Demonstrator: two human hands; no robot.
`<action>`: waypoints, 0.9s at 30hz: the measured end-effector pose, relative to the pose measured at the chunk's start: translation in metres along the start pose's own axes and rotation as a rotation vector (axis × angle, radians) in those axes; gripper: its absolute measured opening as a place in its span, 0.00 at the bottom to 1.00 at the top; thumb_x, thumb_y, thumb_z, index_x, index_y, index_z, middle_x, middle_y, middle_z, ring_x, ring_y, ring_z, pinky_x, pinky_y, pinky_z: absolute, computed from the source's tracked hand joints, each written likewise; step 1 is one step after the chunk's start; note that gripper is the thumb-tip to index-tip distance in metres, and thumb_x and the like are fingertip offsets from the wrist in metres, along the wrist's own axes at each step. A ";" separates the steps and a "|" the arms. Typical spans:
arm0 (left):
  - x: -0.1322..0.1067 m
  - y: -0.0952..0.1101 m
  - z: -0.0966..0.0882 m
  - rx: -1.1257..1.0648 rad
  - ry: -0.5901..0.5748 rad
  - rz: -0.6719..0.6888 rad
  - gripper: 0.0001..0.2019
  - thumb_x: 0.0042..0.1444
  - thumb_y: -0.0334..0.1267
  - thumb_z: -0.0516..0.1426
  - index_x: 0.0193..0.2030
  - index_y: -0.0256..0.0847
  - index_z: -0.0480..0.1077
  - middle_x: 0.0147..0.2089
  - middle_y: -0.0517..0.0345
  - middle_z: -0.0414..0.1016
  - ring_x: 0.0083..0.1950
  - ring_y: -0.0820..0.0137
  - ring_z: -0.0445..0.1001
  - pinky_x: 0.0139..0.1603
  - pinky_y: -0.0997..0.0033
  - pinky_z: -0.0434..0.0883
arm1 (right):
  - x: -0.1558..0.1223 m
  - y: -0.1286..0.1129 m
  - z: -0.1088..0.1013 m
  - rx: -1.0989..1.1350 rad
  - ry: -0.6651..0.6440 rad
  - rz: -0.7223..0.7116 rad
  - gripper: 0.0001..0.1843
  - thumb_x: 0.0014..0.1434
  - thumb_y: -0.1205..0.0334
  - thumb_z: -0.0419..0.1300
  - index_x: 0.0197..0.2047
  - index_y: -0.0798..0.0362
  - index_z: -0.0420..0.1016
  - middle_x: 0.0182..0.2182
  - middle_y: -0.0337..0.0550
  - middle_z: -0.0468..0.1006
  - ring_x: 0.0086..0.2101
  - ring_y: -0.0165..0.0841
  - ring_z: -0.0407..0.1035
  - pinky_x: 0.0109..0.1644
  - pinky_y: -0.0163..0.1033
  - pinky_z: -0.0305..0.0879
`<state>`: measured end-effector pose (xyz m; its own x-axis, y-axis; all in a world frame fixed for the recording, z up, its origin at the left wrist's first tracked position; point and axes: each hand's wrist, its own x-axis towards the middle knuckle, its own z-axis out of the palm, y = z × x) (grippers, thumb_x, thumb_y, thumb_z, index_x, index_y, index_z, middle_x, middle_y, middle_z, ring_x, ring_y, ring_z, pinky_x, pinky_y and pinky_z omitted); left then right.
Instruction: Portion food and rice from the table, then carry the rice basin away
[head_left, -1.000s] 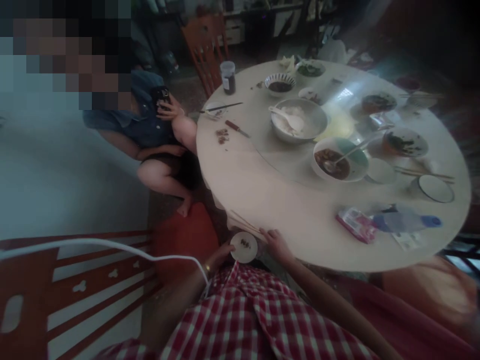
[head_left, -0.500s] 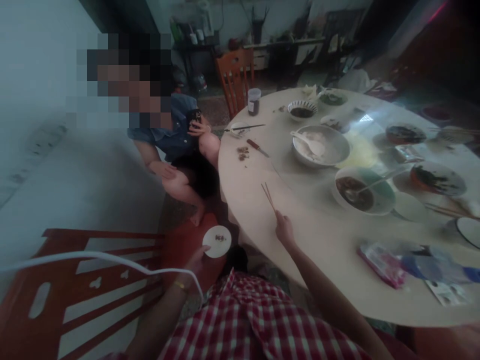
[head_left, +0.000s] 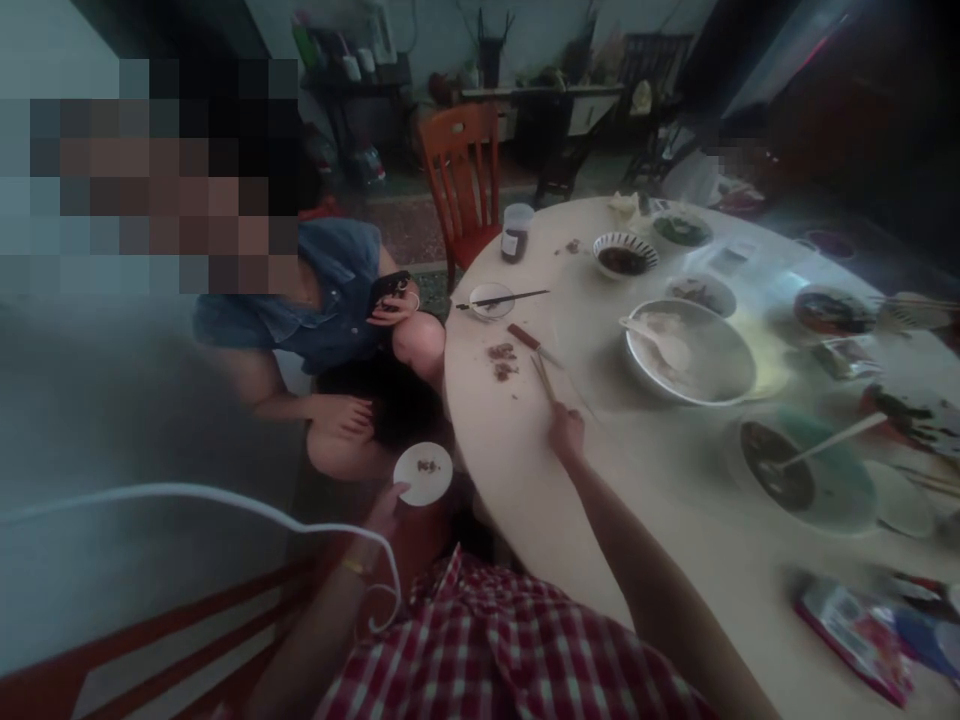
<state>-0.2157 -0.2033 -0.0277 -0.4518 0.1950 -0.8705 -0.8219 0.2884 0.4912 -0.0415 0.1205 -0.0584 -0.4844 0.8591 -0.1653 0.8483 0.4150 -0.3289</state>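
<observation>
Plate point(head_left: 421, 489): lower centre-left; left hand point(head_left: 385, 508), grip pinching rim
Chopsticks point(head_left: 550, 391): centre; right hand point(head_left: 568, 434), grip pinching them
Scraps point(head_left: 504, 371): on worktop point(head_left: 517, 445), left of chopsticks

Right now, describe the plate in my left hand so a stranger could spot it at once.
Find the big pale table and follow its left edge towards the camera. Off that edge, the left hand grips a small, round white plate with dark scraps near its middle. Unlike the small dish resting on the table, it is held in a hand.
</observation>
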 end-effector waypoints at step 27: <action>0.098 0.081 0.016 -0.017 0.118 -0.083 0.17 0.56 0.22 0.52 0.51 0.33 0.70 0.30 0.52 0.79 0.30 0.68 0.78 0.28 0.73 0.76 | 0.075 -0.050 0.001 -0.101 -0.148 -0.066 0.32 0.56 0.74 0.44 0.63 0.59 0.66 0.37 0.55 0.71 0.36 0.38 0.62 0.42 0.40 0.58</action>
<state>-0.3214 -0.1459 -0.0726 -0.4191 0.0595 -0.9060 -0.8633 0.2831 0.4179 -0.1208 0.1641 -0.0549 -0.5600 0.7783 -0.2841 0.8269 0.5037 -0.2501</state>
